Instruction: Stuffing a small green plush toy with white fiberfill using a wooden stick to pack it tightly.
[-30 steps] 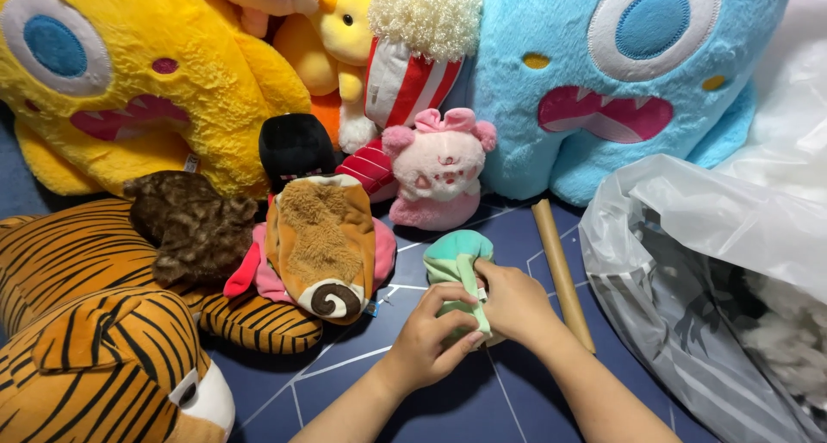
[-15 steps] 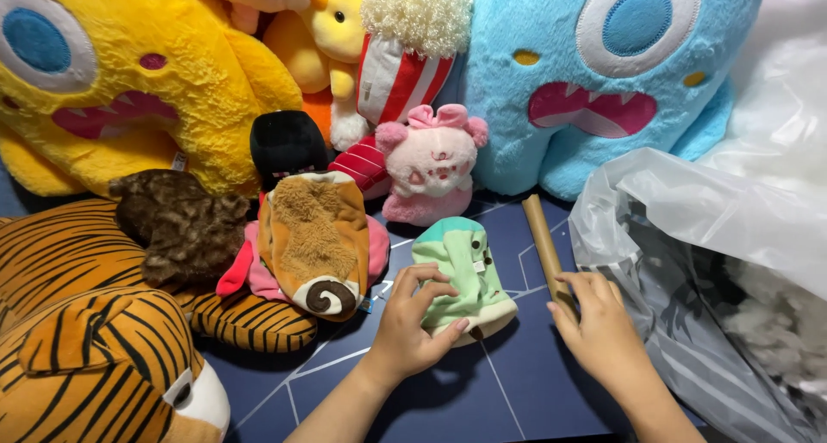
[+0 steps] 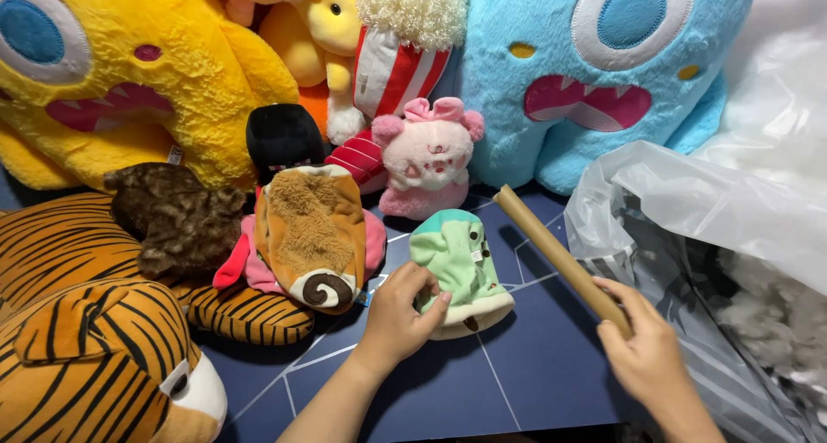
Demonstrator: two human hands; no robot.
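Observation:
My left hand (image 3: pixel 399 312) grips the near left edge of a small green and cream plush skin (image 3: pixel 459 269) that lies flat on the dark blue mat (image 3: pixel 482 390). My right hand (image 3: pixel 644 350) closes around the near end of a brown cardboard tube (image 3: pixel 551 254), which slants away toward the blue monster plush (image 3: pixel 594 73). The tube lies just right of the green plush.
A tiger plush (image 3: pixel 95 340), a brown curly plush (image 3: pixel 177 217), an orange-brown plush (image 3: pixel 312 236) and a pink pig plush (image 3: pixel 426 154) crowd the left and back. A yellow monster plush (image 3: pixel 121 73) sits far left. A clear plastic bag (image 3: pixel 732 236) of white stuffing fills the right.
Both hands held the green plush a second ago. My right hand let go, moved right and took hold of the cardboard tube. My left hand stayed on the plush.

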